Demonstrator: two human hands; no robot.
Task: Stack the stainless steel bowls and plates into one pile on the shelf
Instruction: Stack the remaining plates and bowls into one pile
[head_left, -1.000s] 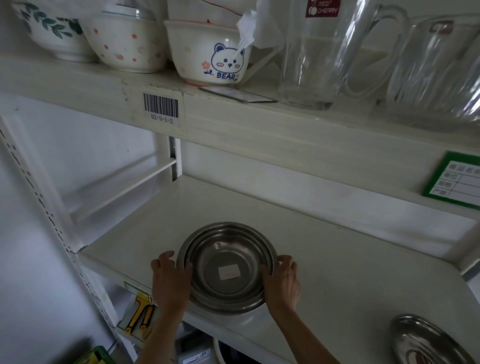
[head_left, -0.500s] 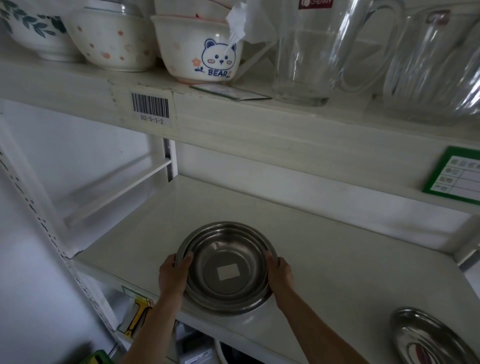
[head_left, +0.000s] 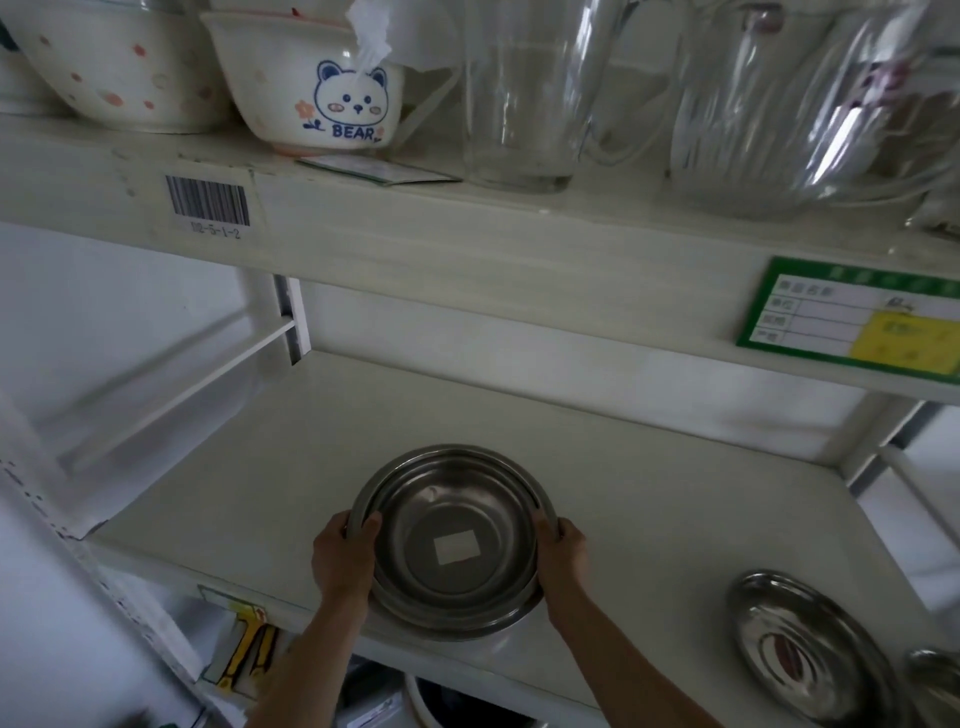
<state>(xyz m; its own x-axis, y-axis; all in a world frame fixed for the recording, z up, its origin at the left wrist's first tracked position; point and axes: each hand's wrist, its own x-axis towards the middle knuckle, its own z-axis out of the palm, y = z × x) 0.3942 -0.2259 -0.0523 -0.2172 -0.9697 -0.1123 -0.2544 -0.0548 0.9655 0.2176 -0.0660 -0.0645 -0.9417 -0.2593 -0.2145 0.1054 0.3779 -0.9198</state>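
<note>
A pile of nested stainless steel bowls (head_left: 457, 514) with a white sticker in the top one sits near the front edge of the white shelf (head_left: 649, 499). My left hand (head_left: 343, 558) grips the pile's left rim, thumb over the edge. My right hand (head_left: 563, 553) grips the right rim. A stainless steel plate (head_left: 800, 649) lies on the shelf at the lower right, apart from the pile. Another steel piece (head_left: 935, 686) shows at the right edge, mostly cut off.
The upper shelf (head_left: 467, 234) hangs low overhead, carrying ceramic bowls (head_left: 311, 83), a glass jug (head_left: 524, 93) and glass bowls (head_left: 779, 119). A green label (head_left: 852, 317) hangs on its front. A white side rail (head_left: 171, 384) bounds the left. Items sit below the shelf.
Both hands have shifted from resting beside the pile to gripping its rims, thumbs over the edge. The camera has moved in closer; the pile stays in the same place.
</note>
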